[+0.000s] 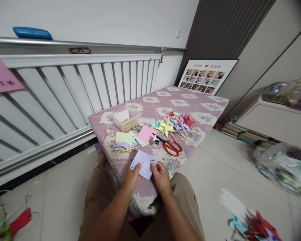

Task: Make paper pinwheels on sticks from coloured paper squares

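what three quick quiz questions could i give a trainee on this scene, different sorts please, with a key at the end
1. Multiple choice: what do the left hand and right hand both hold?
a) a glue bottle
b) a lilac sheet of paper
c) a wooden ruler

2. True or false: the orange-handled scissors lie on the tablecloth, outside the clear plastic box.

3. Fill in the blank: beyond the scissors lies a cluster of many-coloured paper ______ on sticks.

Key: 1. b; 2. true; 3. pinwheels.
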`<state>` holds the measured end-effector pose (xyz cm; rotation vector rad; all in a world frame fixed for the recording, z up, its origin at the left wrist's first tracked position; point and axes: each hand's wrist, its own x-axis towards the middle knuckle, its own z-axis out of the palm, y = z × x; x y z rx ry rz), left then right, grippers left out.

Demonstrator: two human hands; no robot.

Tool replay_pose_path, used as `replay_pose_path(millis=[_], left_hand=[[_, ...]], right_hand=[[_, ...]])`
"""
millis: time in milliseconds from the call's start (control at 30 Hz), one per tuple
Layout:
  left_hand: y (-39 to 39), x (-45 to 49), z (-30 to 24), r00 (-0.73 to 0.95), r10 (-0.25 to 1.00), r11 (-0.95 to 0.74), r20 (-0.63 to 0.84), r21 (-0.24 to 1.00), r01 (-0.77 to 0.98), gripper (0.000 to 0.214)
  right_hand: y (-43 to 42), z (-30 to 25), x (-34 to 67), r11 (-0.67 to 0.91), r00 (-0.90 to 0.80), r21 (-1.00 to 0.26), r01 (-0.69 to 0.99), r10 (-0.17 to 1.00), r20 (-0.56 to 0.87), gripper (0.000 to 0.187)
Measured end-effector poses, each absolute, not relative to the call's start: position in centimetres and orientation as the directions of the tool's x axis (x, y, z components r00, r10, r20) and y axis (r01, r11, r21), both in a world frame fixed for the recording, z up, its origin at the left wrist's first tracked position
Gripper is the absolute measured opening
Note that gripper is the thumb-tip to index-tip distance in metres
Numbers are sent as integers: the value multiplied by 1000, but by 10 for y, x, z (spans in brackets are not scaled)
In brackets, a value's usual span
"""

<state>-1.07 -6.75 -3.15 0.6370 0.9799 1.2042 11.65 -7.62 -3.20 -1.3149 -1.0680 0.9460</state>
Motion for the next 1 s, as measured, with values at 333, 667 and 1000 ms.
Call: replay_pose_path(millis=[333,667,1000], left_hand=[[-67,-8,-21,58,942,302,-331,760,-576,41],[-66,-11,-15,80,933,316,-351,692,-649,40],[-69,-10,-5,123,937,330,-326,720,-611,30]], right_hand=[[-77,-31,116,83,271,-996,-10,960,77,21],[-104,-41,123,123,248,-991,-54,963,106,25],[-115,-34,118,137,72,-974,182,986,152,25]])
